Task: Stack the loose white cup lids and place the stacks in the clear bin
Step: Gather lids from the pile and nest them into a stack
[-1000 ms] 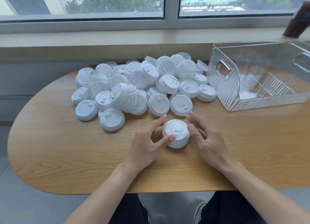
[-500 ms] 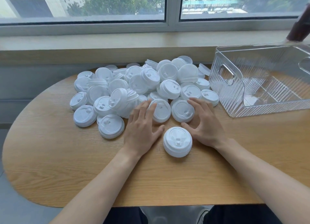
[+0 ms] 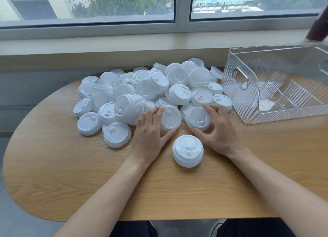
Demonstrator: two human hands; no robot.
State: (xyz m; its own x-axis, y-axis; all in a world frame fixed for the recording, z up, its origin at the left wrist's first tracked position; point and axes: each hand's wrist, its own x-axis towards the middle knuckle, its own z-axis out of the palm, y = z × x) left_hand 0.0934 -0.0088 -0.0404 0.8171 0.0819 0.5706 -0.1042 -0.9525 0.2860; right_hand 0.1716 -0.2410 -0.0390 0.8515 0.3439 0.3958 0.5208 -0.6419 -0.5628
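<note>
Each hand gripping a lid off the pile (short stack between wrists), clear bin seemingly near-empty

The person is showing two bare forearms with no sleeves, watch or rings, ending in a bare left hand and a bare right hand. Below, dark trousers and a grey-and-white shoe are showing.

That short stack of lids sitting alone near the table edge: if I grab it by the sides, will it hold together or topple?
The short stack sits flat and looks nested, so it probably lifts as one. Thin white plastic suggests it is light and may flex if squeezed. It is wider than tall, so tipping seems unlikely.
</note>
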